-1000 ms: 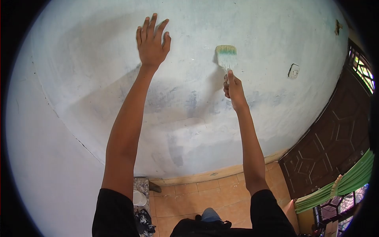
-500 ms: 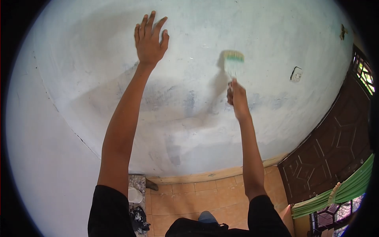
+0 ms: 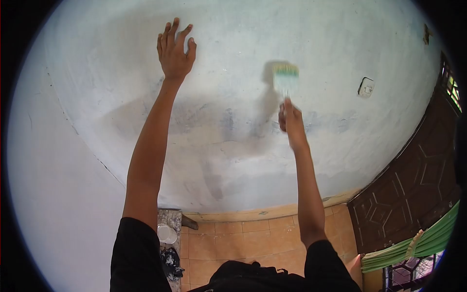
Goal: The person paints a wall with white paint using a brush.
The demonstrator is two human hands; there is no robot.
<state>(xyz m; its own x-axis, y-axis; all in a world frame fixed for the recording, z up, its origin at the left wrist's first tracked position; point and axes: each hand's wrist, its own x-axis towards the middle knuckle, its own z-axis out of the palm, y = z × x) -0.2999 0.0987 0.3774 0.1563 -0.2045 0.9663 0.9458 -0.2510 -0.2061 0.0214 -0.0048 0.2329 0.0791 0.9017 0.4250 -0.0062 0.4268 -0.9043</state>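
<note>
My left hand (image 3: pixel 175 54) is raised at the upper left with its fingers spread against the pale wall (image 3: pixel 228 97), holding nothing. To the right, my right hand (image 3: pixel 290 118) is closed around the handle of a paintbrush (image 3: pixel 286 80). The brush points upward, its wide bristles greenish and yellowish at the tip, and they lie close to the wall with a shadow just to their left. Blue-grey smudges and patchy marks show on the wall below the brush and between both arms.
A white wall switch or socket (image 3: pixel 366 87) sits right of the brush. At the far right are a dark wooden door (image 3: pixel 404 185) and a green curtain (image 3: pixel 423 243). Low on the left, a paint-specked bench (image 3: pixel 170 216) holds a white container (image 3: pixel 167 234) and a dark, white-stained cloth (image 3: pixel 170 263). Orange tiles (image 3: pixel 233 246) cover the floor.
My left hand appears slightly farther left and lower in the view. The brush in my right hand has shifted slightly left, and the whole view has turned a little.
</note>
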